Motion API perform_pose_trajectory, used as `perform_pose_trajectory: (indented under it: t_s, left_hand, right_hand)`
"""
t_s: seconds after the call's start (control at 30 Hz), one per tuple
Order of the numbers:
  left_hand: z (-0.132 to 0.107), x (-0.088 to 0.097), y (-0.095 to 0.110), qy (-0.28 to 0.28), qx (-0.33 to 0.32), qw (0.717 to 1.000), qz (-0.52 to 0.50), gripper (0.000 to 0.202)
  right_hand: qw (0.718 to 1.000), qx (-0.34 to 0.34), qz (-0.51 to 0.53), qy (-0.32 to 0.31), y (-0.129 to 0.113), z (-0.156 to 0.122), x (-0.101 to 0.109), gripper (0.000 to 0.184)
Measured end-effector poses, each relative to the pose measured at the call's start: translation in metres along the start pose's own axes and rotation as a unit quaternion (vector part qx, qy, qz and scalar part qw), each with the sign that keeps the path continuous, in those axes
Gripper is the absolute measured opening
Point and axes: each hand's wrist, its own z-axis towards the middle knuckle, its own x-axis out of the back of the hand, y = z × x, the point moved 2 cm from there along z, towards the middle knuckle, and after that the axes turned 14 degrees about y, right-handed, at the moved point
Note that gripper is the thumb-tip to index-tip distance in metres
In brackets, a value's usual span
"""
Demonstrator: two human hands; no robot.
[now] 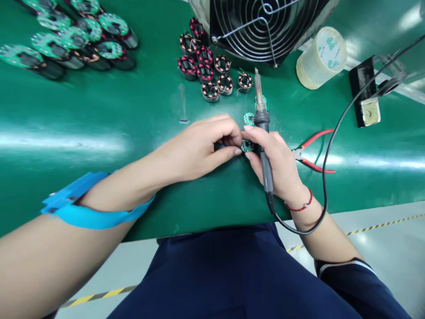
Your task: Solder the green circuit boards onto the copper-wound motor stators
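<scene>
My right hand [279,164] is closed round a soldering iron [265,168], whose tip points away from me toward the fan. Its thumb and a fingertip also touch a small round green circuit board [247,145]. My left hand [212,146] pinches the same piece from the other side, its fingers curled. Part of a dark body shows under those fingers; most of it is hidden. Just beyond the fingertips lie two more small round green boards, one of them [249,118] in plain sight and the other partly behind the iron.
Copper-wound stators [210,91] stand in a group below a caged fan [265,26]. Larger board-topped motors [114,48] fill the back left. Red-handled pliers [315,153], a roll of tape [320,57] and an iron stand with sponge [370,111] lie right. The iron's cord [327,155] loops over my right wrist.
</scene>
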Motion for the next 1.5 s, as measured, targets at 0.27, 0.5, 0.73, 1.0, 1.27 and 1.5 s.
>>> perform_pose_trajectory:
  t_s: [0.27, 0.5, 0.73, 1.0, 1.27, 1.5]
  left_hand:
    - [-0.001, -0.002, 0.003, 0.03, 0.043, 0.999, -0.014, 0.012]
    - [-0.001, -0.002, 0.003, 0.036, 0.07, 0.997, -0.009, 0.013]
    - [-0.004, -0.001, 0.005, 0.057, 0.087, 0.995, 0.01, 0.012]
    - [-0.005, 0.0, 0.007, 0.068, 0.105, 0.992, -0.003, 0.009]
    - [-0.005, -0.001, 0.009, 0.056, 0.111, 0.992, 0.014, 0.015]
    - [-0.003, -0.005, 0.015, 0.077, 0.13, 0.988, 0.031, 0.011]
  right_hand:
    - [0.998, 0.038, -0.004, 0.046, -0.009, -0.001, 0.008, 0.045]
    - [0.996, 0.045, -0.016, 0.071, -0.01, -0.002, 0.01, 0.039]
    - [0.996, 0.03, -0.037, 0.072, -0.01, -0.002, 0.01, 0.038]
    - [0.991, -0.026, 0.04, 0.126, -0.008, 0.0, 0.017, 0.046]
    - [0.986, -0.031, 0.014, 0.164, 0.0, 0.0, 0.018, 0.037]
    - [0.981, -0.016, 0.049, 0.186, -0.005, 0.002, 0.02, 0.033]
